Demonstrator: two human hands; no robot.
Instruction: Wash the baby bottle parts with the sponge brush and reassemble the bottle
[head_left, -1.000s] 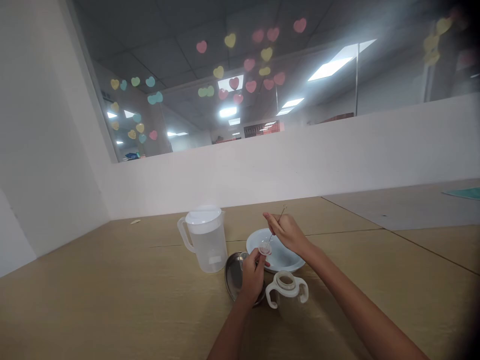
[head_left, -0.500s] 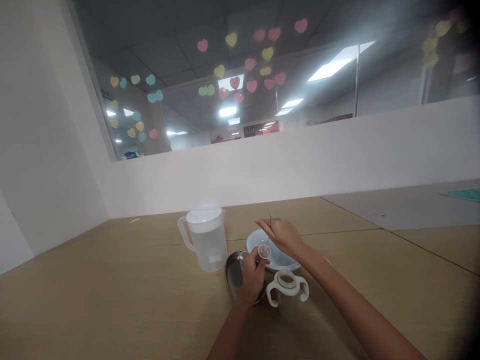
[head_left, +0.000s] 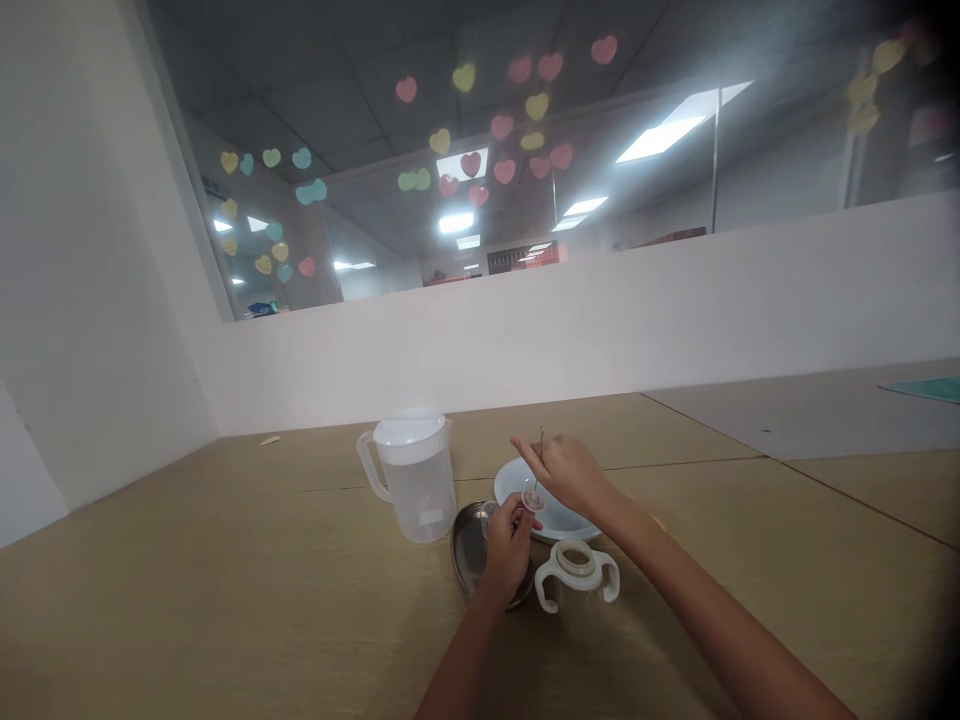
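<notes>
My left hand (head_left: pixel 510 535) is closed on a small clear round piece (head_left: pixel 533 500), held over the near left rim of a white bowl (head_left: pixel 566 522). My right hand (head_left: pixel 568 472) is above the bowl, closed on a thin wire tool (head_left: pixel 541 442) whose lower end reaches down to the round piece; one finger points out to the left. Under my left hand lies a dark metal tray (head_left: pixel 469 555) with a clear item (head_left: pixel 488 514) at its upper edge. Just right of the tray stands an open bottle with two white handles (head_left: pixel 576 562).
A lidded clear pitcher (head_left: pixel 420 485) stands left of the bowl on the wooden table (head_left: pixel 225 580). A white wall (head_left: pixel 450 350) with a window above borders the far side. A green item (head_left: pixel 926 388) lies at the far right.
The small round piece in my left hand has tilted and shifted slightly to the right. My right hand is almost in the same place.
</notes>
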